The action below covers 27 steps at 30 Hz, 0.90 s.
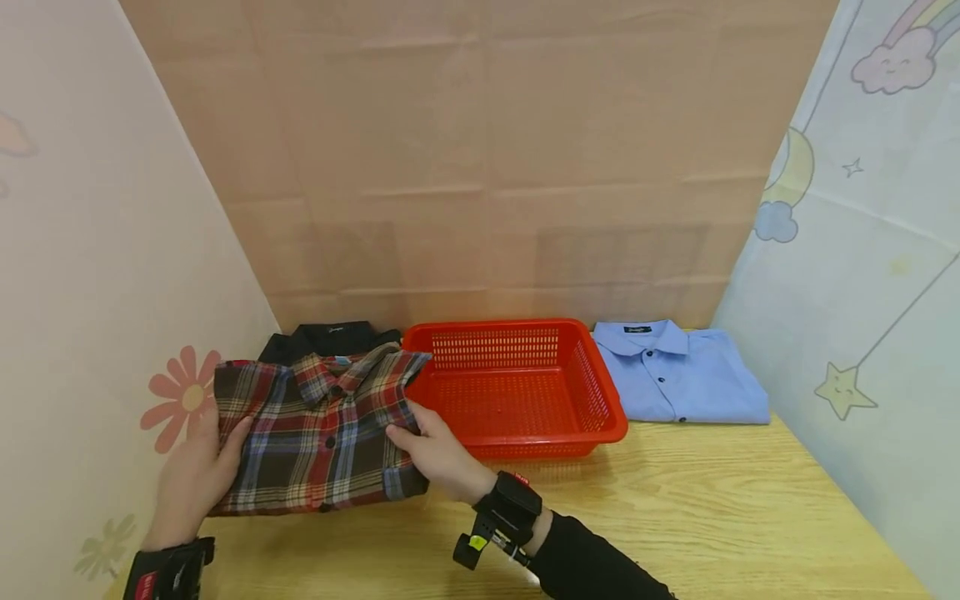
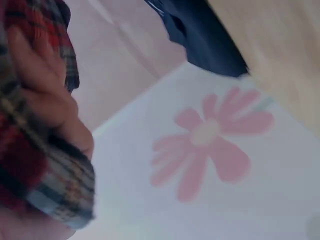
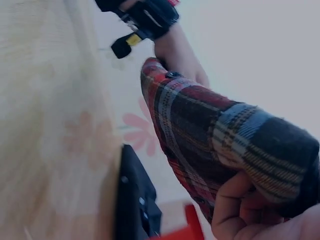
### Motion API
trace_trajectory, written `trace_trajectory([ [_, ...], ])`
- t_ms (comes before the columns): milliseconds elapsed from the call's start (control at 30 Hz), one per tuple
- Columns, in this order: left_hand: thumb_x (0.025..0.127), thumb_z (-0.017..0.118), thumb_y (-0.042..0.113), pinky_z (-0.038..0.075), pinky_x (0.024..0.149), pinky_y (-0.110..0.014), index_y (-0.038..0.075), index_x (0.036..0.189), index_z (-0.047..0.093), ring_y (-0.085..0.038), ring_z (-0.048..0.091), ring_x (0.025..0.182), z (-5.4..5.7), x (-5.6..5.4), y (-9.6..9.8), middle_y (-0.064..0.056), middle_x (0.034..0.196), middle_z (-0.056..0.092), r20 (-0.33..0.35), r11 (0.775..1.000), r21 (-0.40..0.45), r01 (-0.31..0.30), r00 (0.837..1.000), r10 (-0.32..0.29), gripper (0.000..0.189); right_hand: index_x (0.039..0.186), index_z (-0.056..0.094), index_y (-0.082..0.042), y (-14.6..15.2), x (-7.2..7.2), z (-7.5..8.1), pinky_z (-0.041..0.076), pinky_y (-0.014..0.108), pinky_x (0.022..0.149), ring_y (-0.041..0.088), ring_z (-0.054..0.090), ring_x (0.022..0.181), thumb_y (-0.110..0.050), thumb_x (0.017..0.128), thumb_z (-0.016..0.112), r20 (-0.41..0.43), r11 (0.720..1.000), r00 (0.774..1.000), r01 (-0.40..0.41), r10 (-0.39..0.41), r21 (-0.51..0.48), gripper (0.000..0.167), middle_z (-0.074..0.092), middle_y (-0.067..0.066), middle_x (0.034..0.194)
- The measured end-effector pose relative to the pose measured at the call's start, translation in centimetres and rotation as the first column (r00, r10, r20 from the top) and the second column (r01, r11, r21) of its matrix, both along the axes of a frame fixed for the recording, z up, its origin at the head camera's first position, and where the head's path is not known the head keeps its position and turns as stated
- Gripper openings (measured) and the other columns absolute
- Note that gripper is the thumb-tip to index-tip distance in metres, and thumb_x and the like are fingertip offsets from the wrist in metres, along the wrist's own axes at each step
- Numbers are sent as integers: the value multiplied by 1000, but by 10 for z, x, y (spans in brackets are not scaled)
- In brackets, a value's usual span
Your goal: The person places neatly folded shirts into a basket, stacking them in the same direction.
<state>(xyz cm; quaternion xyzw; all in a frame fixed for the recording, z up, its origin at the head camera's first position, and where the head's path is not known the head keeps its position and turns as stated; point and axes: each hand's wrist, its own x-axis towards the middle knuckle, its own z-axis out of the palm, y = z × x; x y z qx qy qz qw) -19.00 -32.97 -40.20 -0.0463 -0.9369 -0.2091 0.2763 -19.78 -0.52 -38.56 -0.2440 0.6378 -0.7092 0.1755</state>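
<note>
A folded plaid shirt (image 1: 322, 442) in red, brown, white and blue is held up above the table, collar toward the back. My left hand (image 1: 198, 471) grips its left edge, thumb on top. On the right edge, my right hand (image 1: 442, 454) pinches the cloth between thumb and fingers. The left wrist view shows fingers (image 2: 47, 95) on the cloth at close range. In the right wrist view, curled fingers (image 3: 237, 210) hold the underside of the shirt. Behind it, a folded black shirt (image 1: 330, 337) lies partly hidden.
A red plastic basket (image 1: 611, 421) with slotted sides stands at the back middle of the wooden table (image 1: 697, 517), nothing inside. Right of it lies a folded light blue shirt (image 1: 697, 383). Brown paper (image 1: 487, 167) covers the back; patterned walls (image 1: 862, 275) close both sides.
</note>
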Motion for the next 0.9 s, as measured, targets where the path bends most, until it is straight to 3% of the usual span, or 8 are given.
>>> trace_trajectory([
  [67,97,61,18,46,53,-61,-1,146,35,-57,60,71,4,-5,9,-40,94,62,-42,1000,22,9,999,-8,59,138,51,-14,11,-3,3,48,29,94,22,60,112,-18,105,45,10,1000,1000,25,-25,-1,34,60,12,129],
  [133,97,60,20,47,58,-62,-6,135,43,-57,61,76,7,-11,19,-38,97,63,-52,999,42,9,999,-6,49,138,51,-14,22,-6,6,49,29,93,18,61,108,-20,105,45,26,998,998,54,-54,9,34,60,13,128],
  [167,98,59,22,47,58,-61,-7,130,46,-55,61,76,9,-13,24,-37,95,63,-44,999,54,4,999,-2,45,139,50,-13,28,-8,7,49,30,93,17,61,107,-20,105,45,27,998,998,64,-64,11,34,59,14,128],
  [300,102,53,28,40,44,-43,-6,108,47,-37,55,51,16,-20,45,-22,64,52,9,996,88,4,1000,-5,35,140,49,-11,49,-12,11,50,29,90,17,61,103,-23,106,44,17,995,995,101,-102,25,36,59,18,126],
  [400,103,51,31,29,44,-32,-1,97,41,-24,47,45,19,-25,58,-9,57,38,38,995,104,10,999,-14,34,141,48,-11,63,-14,12,49,32,94,20,61,107,-24,106,43,-1,991,992,124,-124,44,38,58,17,128],
  [600,102,52,32,42,50,-38,-1,103,45,-33,62,60,20,-38,79,-18,70,57,35,988,151,34,999,-40,33,145,45,-17,83,-17,12,41,43,107,28,52,126,-25,106,43,-6,982,985,175,-175,71,40,55,10,138],
  [900,103,48,37,32,46,-31,1,99,42,-22,46,50,21,-56,109,-7,61,41,81,976,215,43,995,-61,37,140,49,-15,107,-25,15,54,34,86,21,65,98,-31,105,46,124,965,957,262,-262,15,39,65,6,114],
])
